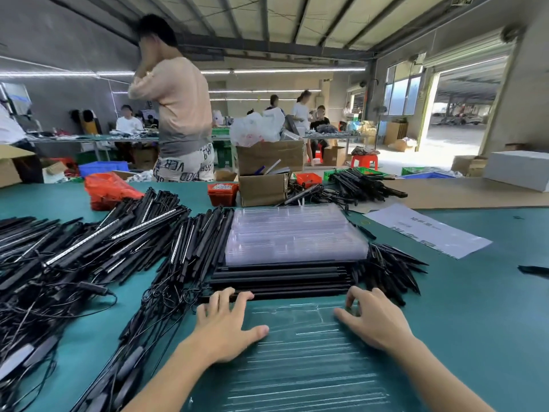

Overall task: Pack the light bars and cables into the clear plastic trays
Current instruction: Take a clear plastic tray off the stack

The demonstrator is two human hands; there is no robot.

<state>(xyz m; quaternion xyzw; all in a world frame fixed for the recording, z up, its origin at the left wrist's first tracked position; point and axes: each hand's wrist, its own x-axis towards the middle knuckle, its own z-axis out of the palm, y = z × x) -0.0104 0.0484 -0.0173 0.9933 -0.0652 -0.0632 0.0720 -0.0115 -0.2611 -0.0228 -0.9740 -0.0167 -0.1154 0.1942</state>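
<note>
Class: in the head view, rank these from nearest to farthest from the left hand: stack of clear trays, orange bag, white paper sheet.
From the left hand:
1. Stack of clear trays, just ahead, centre.
2. Orange bag, far left.
3. White paper sheet, right side, farthest.

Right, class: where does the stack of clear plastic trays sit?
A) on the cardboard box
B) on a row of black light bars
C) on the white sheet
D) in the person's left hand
B: the stack of clear trays rests on black light bars lying side by side.

Tray stack [294, 236] behind bars [279, 278]; nearer tray [300, 352] perhaps under both hands.
</note>
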